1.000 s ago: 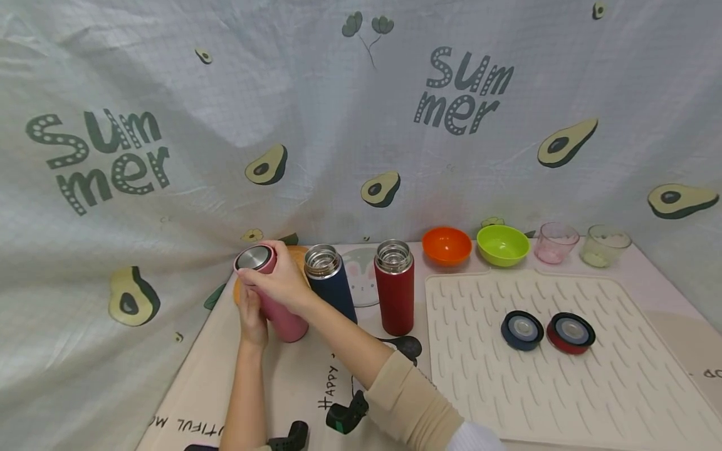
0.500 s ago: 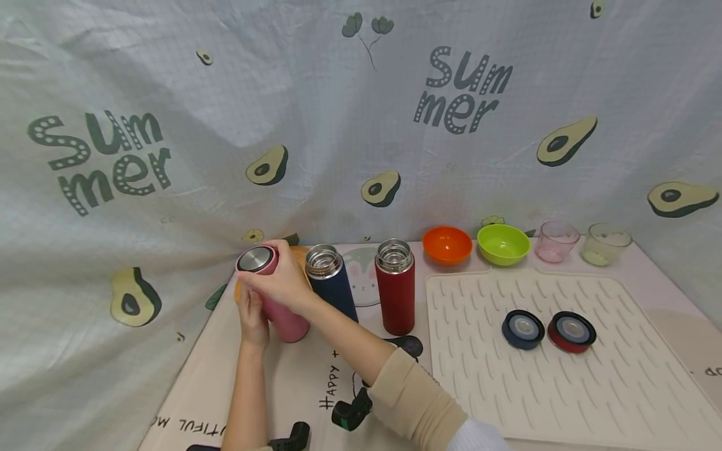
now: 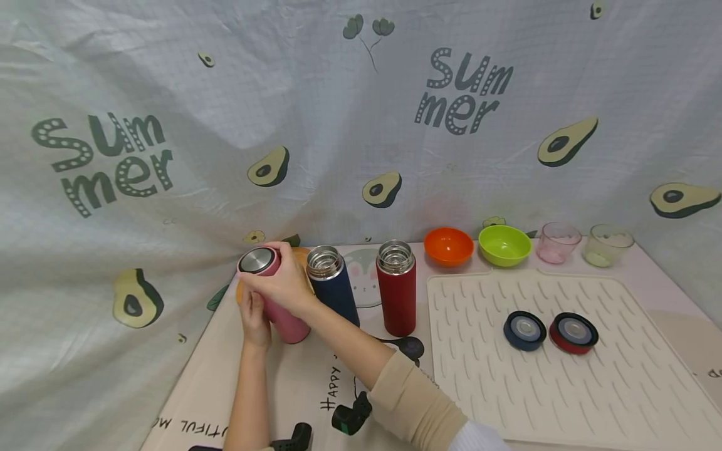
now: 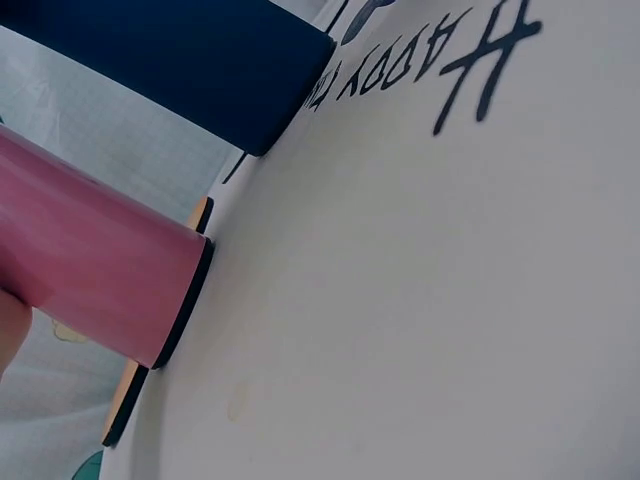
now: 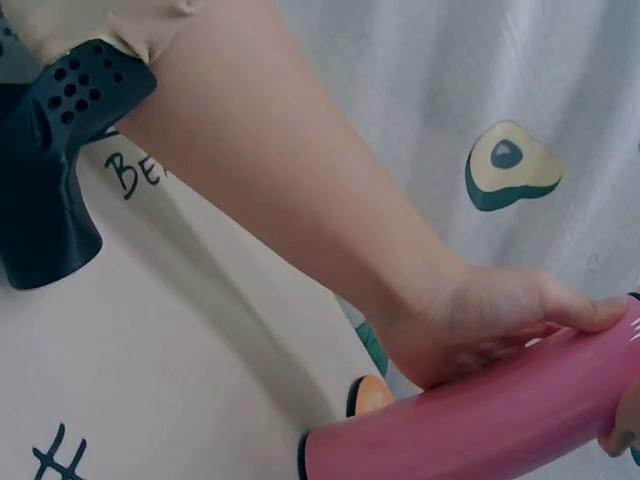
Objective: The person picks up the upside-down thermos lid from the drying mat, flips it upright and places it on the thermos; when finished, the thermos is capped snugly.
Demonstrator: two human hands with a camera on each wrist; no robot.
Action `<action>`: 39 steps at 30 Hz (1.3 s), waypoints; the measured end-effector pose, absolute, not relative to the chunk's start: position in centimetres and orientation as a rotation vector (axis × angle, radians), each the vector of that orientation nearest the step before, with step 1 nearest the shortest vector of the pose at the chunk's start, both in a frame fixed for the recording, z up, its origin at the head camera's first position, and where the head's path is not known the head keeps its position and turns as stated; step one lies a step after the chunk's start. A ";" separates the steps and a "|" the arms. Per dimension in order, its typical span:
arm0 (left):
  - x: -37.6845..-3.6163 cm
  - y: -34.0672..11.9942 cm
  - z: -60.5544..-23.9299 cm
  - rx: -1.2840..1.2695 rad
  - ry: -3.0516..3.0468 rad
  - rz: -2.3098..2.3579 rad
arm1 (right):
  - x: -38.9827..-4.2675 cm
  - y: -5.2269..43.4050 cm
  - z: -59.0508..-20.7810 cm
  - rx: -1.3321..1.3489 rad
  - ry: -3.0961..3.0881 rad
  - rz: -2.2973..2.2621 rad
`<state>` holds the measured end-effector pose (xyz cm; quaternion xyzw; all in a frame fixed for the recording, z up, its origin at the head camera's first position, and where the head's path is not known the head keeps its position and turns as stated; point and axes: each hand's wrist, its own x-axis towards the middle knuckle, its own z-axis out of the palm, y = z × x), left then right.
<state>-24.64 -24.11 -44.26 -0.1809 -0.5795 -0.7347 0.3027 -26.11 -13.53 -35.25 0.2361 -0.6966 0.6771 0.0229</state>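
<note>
- Gripping the pink bottle (image 3: 279, 300) low on its body at centre left of the frame, the left hand (image 3: 253, 319) curls around it.
- Wrapped over the bottle's capped top, the right hand (image 3: 282, 283) holds it.
- Standing open beside it: navy bottle (image 3: 333, 285), red bottle (image 3: 397, 288).
- Lying at right on the white mat (image 3: 564, 369): two lids (image 3: 524, 330).

The backdrop cloth (image 3: 361, 113) reads "Summer"; the tablecloth (image 3: 333, 391) reads "#HAPPY".
</note>
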 end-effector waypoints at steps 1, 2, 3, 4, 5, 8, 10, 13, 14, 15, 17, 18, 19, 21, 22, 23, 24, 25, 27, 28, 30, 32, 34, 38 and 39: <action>-24.7 -24.1 -44.3 -0.479 -1.538 -1.948 | -26.1 -13.5 -35.3 0.739 -2.162 2.080; -24.7 -24.1 -44.3 -0.474 -1.537 -1.951 | -26.1 -13.5 -35.2 0.749 -2.167 2.078; -24.7 -24.1 -44.3 -0.469 -1.536 -1.950 | -26.1 -13.4 -35.2 0.763 -2.169 2.087; -24.7 -24.0 -44.3 -0.467 -1.532 -1.951 | -26.1 -13.4 -35.2 0.775 -2.165 2.105; -24.7 -24.0 -44.3 -0.465 -1.529 -1.950 | -26.1 -13.3 -35.2 0.787 -2.148 2.143; -24.7 -24.0 -44.3 -0.470 -1.513 -1.946 | -26.0 -13.4 -35.2 0.791 -2.099 2.187; -24.8 -23.9 -44.2 -0.493 -1.504 -1.949 | -26.0 -13.5 -35.3 0.766 -2.078 2.150; -24.8 -23.8 -44.1 -0.506 -1.497 -1.957 | -25.9 -13.7 -35.5 0.741 -2.097 2.021; -24.8 -23.7 -44.1 -0.505 -1.499 -1.957 | -25.9 -13.7 -35.5 0.740 -2.109 1.990; -24.8 -23.7 -44.1 -0.499 -1.499 -1.957 | -25.9 -13.7 -35.5 0.745 -2.122 1.968; -24.8 -23.7 -44.1 -0.479 -1.501 -1.953 | -25.9 -13.7 -35.5 0.769 -2.149 1.947; -24.8 -23.7 -44.2 -0.471 -1.504 -1.949 | -25.9 -13.6 -35.5 0.785 -2.162 1.938; -24.8 -23.8 -44.2 -0.464 -1.506 -1.945 | -25.9 -13.6 -35.5 0.801 -2.174 1.936; -24.8 -23.8 -44.2 -0.454 -1.503 -1.946 | -26.0 -13.5 -35.4 0.823 -2.190 1.950; -24.8 -23.8 -44.3 -0.451 -1.504 -1.942 | -26.0 -13.4 -35.4 0.831 -2.186 1.967; -24.8 -23.9 -44.3 -0.452 -1.502 -1.942 | -26.0 -13.4 -35.4 0.824 -2.182 1.978; -24.7 -23.9 -44.2 -0.456 -1.503 -1.939 | -26.0 -13.4 -35.4 0.816 -2.173 1.990; -24.8 -23.9 -44.3 -0.459 -1.502 -1.937 | -25.9 -13.4 -35.4 0.800 -2.160 2.013; -24.8 -23.9 -44.2 -0.469 -1.495 -1.937 | -25.8 -13.5 -35.5 0.746 -2.138 2.031; -24.8 -23.8 -44.2 -0.476 -1.495 -1.938 | -25.8 -13.6 -35.5 0.711 -2.131 2.033; -24.8 -23.8 -44.2 -0.494 -1.492 -1.951 | -25.8 -13.7 -35.5 0.661 -2.129 2.023; -24.8 -23.8 -44.2 -0.499 -1.492 -1.964 | -25.8 -13.7 -35.5 0.654 -2.135 2.008; -24.8 -23.8 -44.2 -0.492 -1.492 -1.972 | -25.9 -13.8 -35.4 0.697 -2.136 2.008; -24.8 -23.9 -44.3 -0.477 -1.485 -1.978 | -26.1 -13.7 -35.3 0.757 -2.144 2.017; -24.7 -24.0 -44.3 -0.481 -1.480 -1.982 | -26.1 -13.8 -35.4 0.745 -2.139 2.020</action>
